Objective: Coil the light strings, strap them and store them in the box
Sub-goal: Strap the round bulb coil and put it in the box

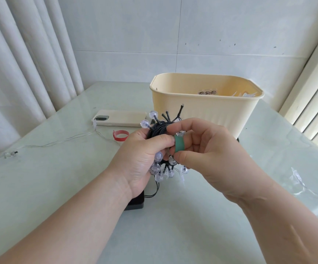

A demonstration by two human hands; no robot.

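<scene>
Glass-topped table (59,187), cream box (202,111) behind: left hand (143,159) clenched round coiled black light string (159,128), right hand (207,149) pinching green strap (179,143) against it; strap best pulled snug, clear of bulbs, before fastening.

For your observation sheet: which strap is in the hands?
The green strap, pinched by the right hand against the light string; the red strap lies on the table.

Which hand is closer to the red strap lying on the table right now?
Left. The left hand, gripping the coiled light string, is just right of the red strap; the right hand, pinching the green strap, is farther right.
</scene>
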